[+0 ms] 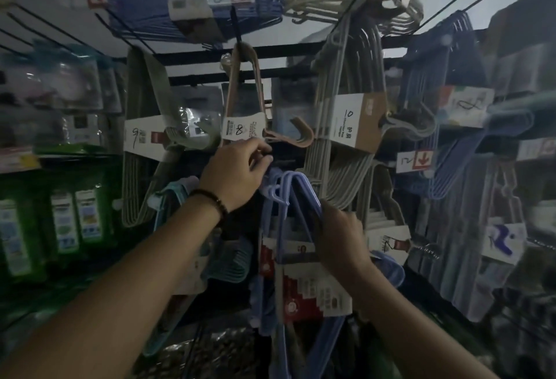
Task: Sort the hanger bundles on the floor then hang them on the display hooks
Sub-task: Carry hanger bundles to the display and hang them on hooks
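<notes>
Left hand point(237, 172) first: I have it raised to the dark spot just under the pink hanger bundle point(249, 108), fingers pinched together around something small there, most likely the tip of a display hook, though the light is too poor for me to be sure. My right hand point(340, 234) is lower, closed around the side of the blue hanger bundle point(288, 228), holding it upright with its top loops just below my left fingers. The red and white label point(310, 291) of that bundle hangs below my right wrist.

I judge the step in hand to be threading the blue bundle onto the hook. To do it well I would keep the left hand steadying the hook end so it does not swing, and lift the bundle with the right until all the blue loops sit level with the tip. The loops look slightly fanned, so I would squeeze them together first; otherwise one or two may miss the hook and dangle. Then I would push straight back along the hook, not sideways, since the white hanger bundle point(346, 126) hangs close on the right and the grey hanger bundle point(144, 126) on the left, and either could snag.
</notes>
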`<state>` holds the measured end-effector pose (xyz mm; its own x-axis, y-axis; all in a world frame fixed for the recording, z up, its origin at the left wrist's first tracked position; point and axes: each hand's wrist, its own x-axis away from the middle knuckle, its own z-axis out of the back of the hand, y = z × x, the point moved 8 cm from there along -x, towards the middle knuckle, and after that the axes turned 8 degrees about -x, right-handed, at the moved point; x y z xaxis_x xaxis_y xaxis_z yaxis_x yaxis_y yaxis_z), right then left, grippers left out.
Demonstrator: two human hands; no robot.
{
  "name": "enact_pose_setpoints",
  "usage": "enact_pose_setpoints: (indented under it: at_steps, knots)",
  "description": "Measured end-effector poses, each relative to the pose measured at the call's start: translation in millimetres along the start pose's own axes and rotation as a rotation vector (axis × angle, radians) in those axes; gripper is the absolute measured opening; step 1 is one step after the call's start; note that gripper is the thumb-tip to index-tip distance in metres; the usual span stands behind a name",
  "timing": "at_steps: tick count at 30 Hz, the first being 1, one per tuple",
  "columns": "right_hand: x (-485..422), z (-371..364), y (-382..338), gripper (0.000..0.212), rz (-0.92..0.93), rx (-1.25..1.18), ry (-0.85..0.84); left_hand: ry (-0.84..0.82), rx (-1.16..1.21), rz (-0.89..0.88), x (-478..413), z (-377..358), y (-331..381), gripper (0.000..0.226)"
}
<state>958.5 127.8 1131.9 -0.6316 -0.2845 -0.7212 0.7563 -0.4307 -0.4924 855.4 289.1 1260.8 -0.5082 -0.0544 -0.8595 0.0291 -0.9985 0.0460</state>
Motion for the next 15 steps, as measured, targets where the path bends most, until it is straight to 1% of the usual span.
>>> enact_pose_setpoints:
  at_steps: [2, 4, 7, 9, 11, 13, 15]
  knots:
    - [-9.4, -10.1, -2.3, 0.01, 0.008, -0.001, -0.006, 0.014, 0.003, -0.016, -3.8, -0.2, -1.4, 0.013]
    - [-17.4, -21.3, -2.0, 0.002, 0.009, 0.023, -0.016, 0.089, 0.028, 0.0, 0.4, 3.5, -4.5, 0.015]
    - [-26.7, -33.8, 2.7, 0.003, -0.009, 0.033, -0.038, 0.189, 0.09, 0.042, 18.6, 4.6, -7.3, 0.011]
    - [-33.8, -38.2, 6.2, 0.01, -0.041, 0.029, -0.053, 0.23, 0.054, -0.01, 38.0, -0.5, 0.0, 0.016]
    - [-42.4, -44.7, 6.7, 0.018, -0.062, 0.062, -0.081, 0.21, -0.117, -0.17, 58.8, -18.2, 14.6, 0.024]
    - [-49.1, -53.6, 6.3, 0.023, -0.077, 0.102, -0.128, 0.116, -0.283, -0.318, 78.3, -49.1, 22.1, 0.035]
    - [-53.0, -61.4, 9.5, 0.023, -0.103, 0.166, -0.164, -0.001, -0.344, -0.355, 93.9, -77.9, 19.7, 0.043]
